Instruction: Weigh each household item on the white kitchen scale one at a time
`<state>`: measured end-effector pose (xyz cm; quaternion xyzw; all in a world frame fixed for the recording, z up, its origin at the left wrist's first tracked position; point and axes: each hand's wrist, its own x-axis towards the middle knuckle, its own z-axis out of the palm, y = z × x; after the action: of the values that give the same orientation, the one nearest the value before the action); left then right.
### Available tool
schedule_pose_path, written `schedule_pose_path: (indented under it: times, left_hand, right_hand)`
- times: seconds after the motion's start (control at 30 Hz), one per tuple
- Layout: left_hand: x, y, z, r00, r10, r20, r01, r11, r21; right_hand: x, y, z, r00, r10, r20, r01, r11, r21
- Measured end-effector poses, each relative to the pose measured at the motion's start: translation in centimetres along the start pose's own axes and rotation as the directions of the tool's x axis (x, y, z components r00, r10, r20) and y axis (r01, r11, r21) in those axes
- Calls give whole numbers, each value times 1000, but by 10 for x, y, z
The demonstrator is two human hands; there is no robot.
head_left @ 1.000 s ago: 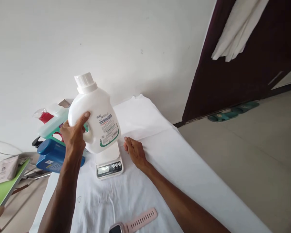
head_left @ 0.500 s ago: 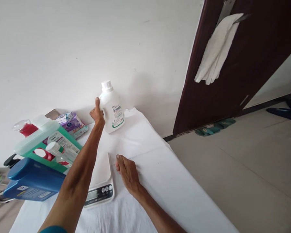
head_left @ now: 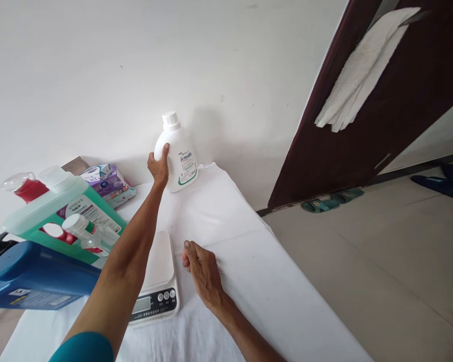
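Observation:
A white laundry liquid bottle (head_left: 176,151) with a capped top and a green-edged label stands upright at the far end of the table, close to the wall. My left hand (head_left: 159,166) grips it on its left side, thumb across the front; the other fingers are mostly hidden. Below that forearm lies a white kitchen scale (head_left: 160,266) with a black button panel, its left part covered by the arm. My right hand (head_left: 202,269) rests on the cloth just right of the scale, fingers curled closed with nothing visible in them.
Left of my arm are a large green-liquid jug (head_left: 56,206), a small clear bottle (head_left: 88,234), a blue bottle (head_left: 41,276) and tissue packs (head_left: 107,183). A white cloth (head_left: 245,261) covers the table. Beyond its right edge are floor, green slippers (head_left: 320,203) and a dark door (head_left: 347,156).
My left thumb has shifted from pointing up beside the bottle to lying across its front. The view has tilted slightly; my right hand stays beside the scale.

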<state>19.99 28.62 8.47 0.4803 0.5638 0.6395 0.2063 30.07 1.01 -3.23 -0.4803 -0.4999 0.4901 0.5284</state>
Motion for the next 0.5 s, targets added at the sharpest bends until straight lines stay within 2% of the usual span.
schedule_pose_path:
  times: [0.1, 0.2, 0.3, 0.5]
  left_hand:
    - [-14, -9, -14, 994, 93, 49, -103, 958, 267]
    - [-28, -20, -21, 992, 73, 101, -110, 893, 436]
    - [-31, -29, -20, 991, 3, 134, -62, 896, 439]
    - [-16, -35, -14, 984, -22, 179, -57, 904, 424]
  right_hand:
    - [-1, -1, -1, 1000, -1, 7, 2, 1000, -9]
    - [-3, -3, -3, 1000, -10, 14, 11, 999, -34]
    - [-3, -6, -4, 1000, 9, 3, -9, 999, -53]
    - [-3, -10, -5, 996, 79, 29, -78, 996, -50]
